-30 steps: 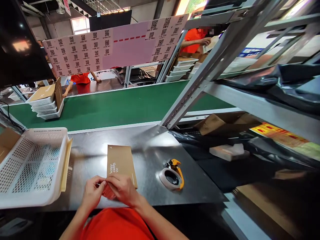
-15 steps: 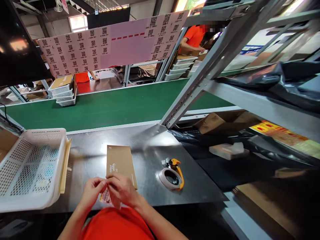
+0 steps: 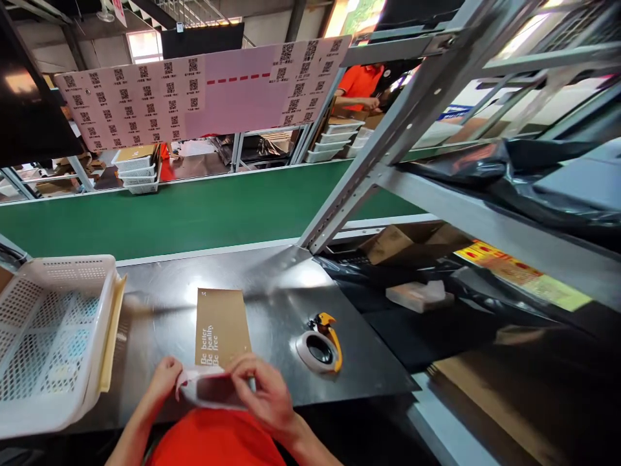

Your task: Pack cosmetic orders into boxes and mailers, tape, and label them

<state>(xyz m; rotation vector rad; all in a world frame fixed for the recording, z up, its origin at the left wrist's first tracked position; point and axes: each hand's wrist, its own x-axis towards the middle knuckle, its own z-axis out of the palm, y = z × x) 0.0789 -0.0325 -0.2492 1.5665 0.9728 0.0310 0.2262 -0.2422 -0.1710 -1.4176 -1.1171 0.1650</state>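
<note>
My left hand (image 3: 165, 377) is closed, pinching one end of a thin, pale label sheet (image 3: 216, 390). At the sheet's other end, my right hand (image 3: 266, 391) grips it between thumb and fingers. The sheet is held taut and tilted in front of my body, and what is printed on it is blurred. Just beyond it lies a flat brown cardboard mailer (image 3: 220, 323) with white lettering, its near edge hidden by the sheet and my right hand. To the right, a tape dispenser (image 3: 320, 349) with a yellow handle rests on the metal table (image 3: 160, 330).
A white plastic basket (image 3: 104, 336) stands at the left, with a yellowish envelope (image 3: 114, 330) against its side. Past the table runs a green conveyor belt (image 3: 233, 207) bearing stacked baskets (image 3: 140, 175). A metal frame post (image 3: 339, 188) rises at right; a co-worker (image 3: 359, 87) stands across the belt.
My hands have moved apart, drawing the label sheet out between them; before, they were together at its top edge. The mailer's lettering shows more fully now. The view has shifted slightly.
</note>
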